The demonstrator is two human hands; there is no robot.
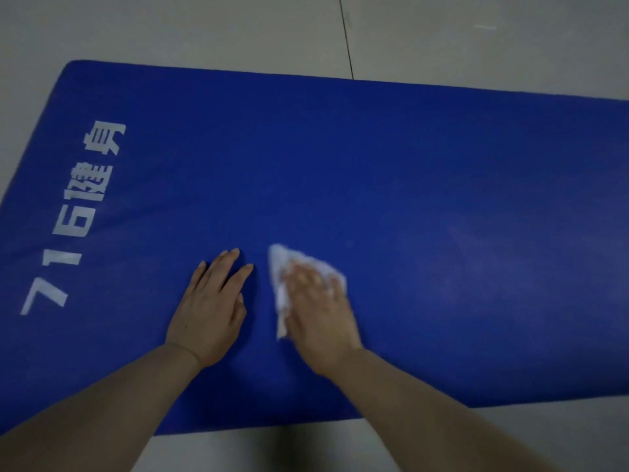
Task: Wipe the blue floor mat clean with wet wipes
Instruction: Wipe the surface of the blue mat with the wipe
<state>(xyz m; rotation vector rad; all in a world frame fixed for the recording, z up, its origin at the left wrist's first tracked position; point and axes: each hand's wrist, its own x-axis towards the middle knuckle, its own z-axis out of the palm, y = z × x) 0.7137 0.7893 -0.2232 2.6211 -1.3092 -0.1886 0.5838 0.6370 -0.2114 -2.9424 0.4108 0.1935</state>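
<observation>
The blue floor mat [374, 172] lay across most of the frame on a pale tiled floor [204, 25], with white lettering [73, 219] running along its left end. In the lower centre, the right hand [320, 311] pressed a crumpled white wet wipe [282, 267] flat against the mat, its blurred fingers extended over the wipe. Just left of it, the left hand [211, 308] rested palm-down on the mat, fingers straight and slightly spread, grasping nothing.

Pale grey tile floor [204, 28] all around. Thin dark line [346, 35] between tiles at top. Dim, soft light. Small bright streak [485, 27] top right.
</observation>
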